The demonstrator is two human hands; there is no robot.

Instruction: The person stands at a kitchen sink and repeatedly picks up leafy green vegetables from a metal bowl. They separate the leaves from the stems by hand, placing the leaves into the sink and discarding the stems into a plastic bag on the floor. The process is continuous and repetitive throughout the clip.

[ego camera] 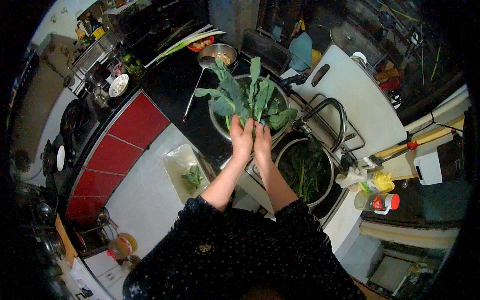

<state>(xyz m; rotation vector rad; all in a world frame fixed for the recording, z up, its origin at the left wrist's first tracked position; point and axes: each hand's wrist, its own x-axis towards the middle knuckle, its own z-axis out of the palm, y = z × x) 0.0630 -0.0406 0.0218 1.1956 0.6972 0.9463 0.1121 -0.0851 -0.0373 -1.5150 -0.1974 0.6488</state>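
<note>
My left hand [242,139] and my right hand [263,139] are side by side, gripping the stem ends of a bunch of leafy greens [234,93]. Broad blue-green leaves fan out beyond my fingers. Beneath them is a round metal basin [214,122], with more greens visible inside on the right. The fingertips are partly hidden among the stems. Close to my right forearm, a second round metal basin [332,168] stands in the sink and contains dark green stalks [303,172].
A curved chrome faucet [342,112] rises beside a white cutting board [356,101]. Left of the basin lies a metal ladle [193,95], near a metal bowl of chopped food [230,48] and scallions [180,42]. A lined waste bin [174,161] holding leaf scraps stands on the floor.
</note>
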